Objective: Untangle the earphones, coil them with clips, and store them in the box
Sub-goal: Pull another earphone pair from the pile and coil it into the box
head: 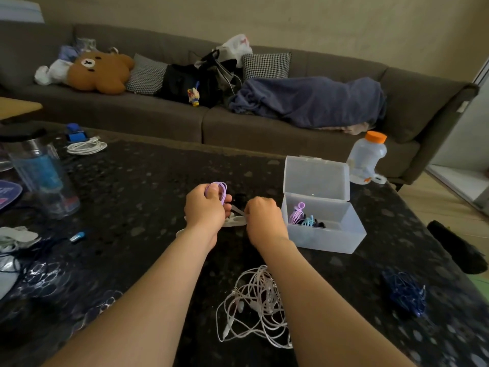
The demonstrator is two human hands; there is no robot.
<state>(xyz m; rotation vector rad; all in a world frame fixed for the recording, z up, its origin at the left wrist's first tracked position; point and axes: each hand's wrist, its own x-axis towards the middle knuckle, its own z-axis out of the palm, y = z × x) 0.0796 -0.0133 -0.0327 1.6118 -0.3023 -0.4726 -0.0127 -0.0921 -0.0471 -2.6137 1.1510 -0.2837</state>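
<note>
A long grey sofa (164, 120) fills the back of the view. A rumpled blue blanket (312, 102) lies on its right half and a brown bear cushion (100, 71) on its left. In front of the sofa stands a dark speckled table (148, 186), where all the work things lie. A clear plastic box (330, 242) sits right of centre on the table with its hinged lid standing open. Just behind it is a pale bottle with an orange cap (367, 160), and a clear tumbler (42, 176) stands well apart at the table's left edge. Near the front edge, between the person's forearms, lies a loose tangle of white earphones (254, 308). A smaller knot of dark blue earphones (404, 292) lies apart to the right. Both hands are held close together above the table, just left of the box. The left hand (205, 207) has its fingers curled round a coil of purple earphones (218, 190), whose loops show above the knuckles. The right hand (264, 218) is also curled, and its fingertips pinch the end of a pale clip (235, 221) that reaches across to the left hand under the coil. The exact grip is partly hidden. Inside the box, against its left wall, rest small coiled earphones (304, 217) in purple, light blue and a dark colour.
</note>
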